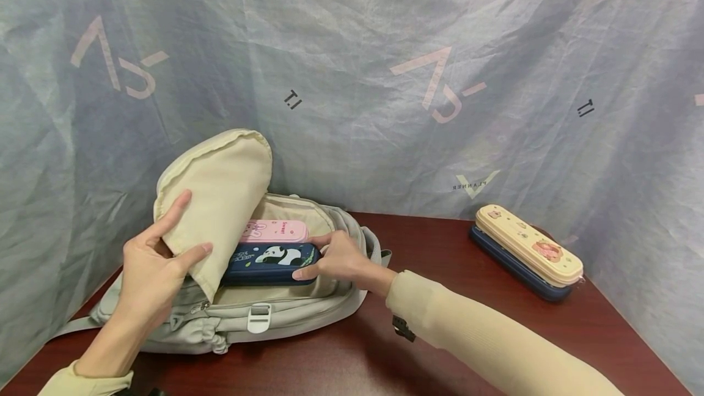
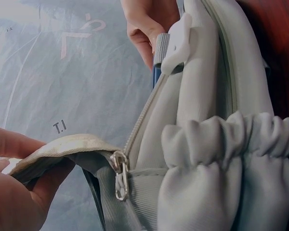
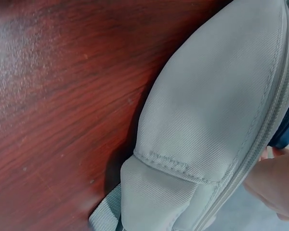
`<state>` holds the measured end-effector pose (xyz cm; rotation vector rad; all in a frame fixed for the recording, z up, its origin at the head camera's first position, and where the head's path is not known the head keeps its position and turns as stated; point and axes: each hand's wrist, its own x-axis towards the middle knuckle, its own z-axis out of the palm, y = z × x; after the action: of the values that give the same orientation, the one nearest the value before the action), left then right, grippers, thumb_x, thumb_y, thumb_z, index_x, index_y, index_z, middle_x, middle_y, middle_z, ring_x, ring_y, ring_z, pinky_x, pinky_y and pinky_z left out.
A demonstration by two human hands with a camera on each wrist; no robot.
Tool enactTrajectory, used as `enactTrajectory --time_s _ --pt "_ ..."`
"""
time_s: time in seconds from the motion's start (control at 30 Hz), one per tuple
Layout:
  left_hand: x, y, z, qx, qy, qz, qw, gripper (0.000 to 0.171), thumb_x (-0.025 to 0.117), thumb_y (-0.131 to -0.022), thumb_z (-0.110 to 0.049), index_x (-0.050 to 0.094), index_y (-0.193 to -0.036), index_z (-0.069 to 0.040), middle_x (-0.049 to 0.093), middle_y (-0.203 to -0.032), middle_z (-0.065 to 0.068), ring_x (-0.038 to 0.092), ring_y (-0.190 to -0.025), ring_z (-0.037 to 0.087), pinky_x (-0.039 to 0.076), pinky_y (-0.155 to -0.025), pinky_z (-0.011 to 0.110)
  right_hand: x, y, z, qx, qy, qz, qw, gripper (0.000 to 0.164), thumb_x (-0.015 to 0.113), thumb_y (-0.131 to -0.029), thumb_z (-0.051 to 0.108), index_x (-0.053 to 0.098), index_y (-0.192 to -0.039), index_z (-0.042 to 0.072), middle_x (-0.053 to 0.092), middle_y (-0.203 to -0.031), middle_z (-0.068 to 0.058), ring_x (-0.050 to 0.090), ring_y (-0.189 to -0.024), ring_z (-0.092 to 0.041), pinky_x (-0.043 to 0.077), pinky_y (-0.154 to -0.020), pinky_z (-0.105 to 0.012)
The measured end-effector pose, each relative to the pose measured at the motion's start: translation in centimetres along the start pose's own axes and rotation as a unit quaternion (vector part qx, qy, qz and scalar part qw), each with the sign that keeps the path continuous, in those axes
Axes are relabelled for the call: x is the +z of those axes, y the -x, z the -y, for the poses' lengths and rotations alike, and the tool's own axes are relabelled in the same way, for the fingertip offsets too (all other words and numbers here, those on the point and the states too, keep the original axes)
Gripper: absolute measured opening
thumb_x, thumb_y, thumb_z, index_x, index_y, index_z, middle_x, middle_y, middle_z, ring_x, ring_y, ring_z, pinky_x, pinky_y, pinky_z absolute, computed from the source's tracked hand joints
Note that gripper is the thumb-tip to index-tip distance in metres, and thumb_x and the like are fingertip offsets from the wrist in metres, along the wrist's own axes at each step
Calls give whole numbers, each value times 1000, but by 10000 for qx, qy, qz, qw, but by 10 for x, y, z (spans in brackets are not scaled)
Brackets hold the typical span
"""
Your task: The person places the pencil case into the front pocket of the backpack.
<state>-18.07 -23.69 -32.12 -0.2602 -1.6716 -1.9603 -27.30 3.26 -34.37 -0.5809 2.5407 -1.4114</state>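
Note:
A grey backpack (image 1: 297, 316) lies on the table with its cream-lined flap (image 1: 220, 188) folded up. My left hand (image 1: 156, 267) grips the flap's edge between thumb and fingers; the left wrist view shows the flap near a zipper pull (image 2: 120, 175). Inside the opening, my right hand (image 1: 338, 258) pinches the right end of a dark blue pencil case (image 1: 275, 261) with a panda on it. A pink pencil case (image 1: 277, 231) lies right behind the blue one, partly covered by the flap. In the right wrist view, fingers touch the blue case (image 3: 285, 127) past the bag's zipped edge.
On the right of the dark red table (image 1: 429, 249), a cream pencil case (image 1: 528, 243) with a printed picture lies on top of another dark blue case (image 1: 514, 267). A grey printed curtain (image 1: 352, 139) hangs behind and along both sides.

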Motion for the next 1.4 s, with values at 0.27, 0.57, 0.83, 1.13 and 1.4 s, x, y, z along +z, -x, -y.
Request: enactTrajectory --time_s 0.27,0.57,0.83,1.13,1.4 --pt "0 -1 0 -24 -32 -7 10000 90 67 -78 33 55 -155 -13 41 -165 12 62 -120 8 58 -86 19 -4 -5 -3 9 74 275 9996 73 100 -71 19 72 -137 7 78 -92 -1 68 -85 -8 51 -76 -25" --pt "-2 -1 0 -20 -105 -1 9999 90 68 -79 32 55 -155 -13 41 -164 12 63 -119 7 58 -85 18 -8 -6 -3 -4 -362 714 9968 68 96 -76 12 70 -139 5 79 -105 -1 68 -87 -6 48 -75 -21" --pt "-1 -1 1 -9 -23 27 10000 89 67 -79 33 55 -155 -12 39 -166 11 63 -119 7 58 -85 19 -7 -8 -6 -65 -404 714 9966 66 97 -75 10 73 -136 7 78 -111 0 70 -86 -8 50 -73 -21" --pt "-2 0 1 1 23 97 9999 89 66 -79 33 54 -155 -12 38 -166 12 62 -121 7 58 -87 20 -2 -12 -9 -11 -544 752 9957 66 97 -74 9 73 -136 8 74 -128 1 72 -94 -10 54 -83 -23" --pt "-2 0 1 5 120 154 9998 89 66 -80 33 53 -156 -12 37 -166 13 61 -123 9 58 -88 21 0 -14 -8 32 -800 804 9935 65 95 -75 3 72 -136 5 74 -128 -4 73 -93 -13 53 -83 -21"
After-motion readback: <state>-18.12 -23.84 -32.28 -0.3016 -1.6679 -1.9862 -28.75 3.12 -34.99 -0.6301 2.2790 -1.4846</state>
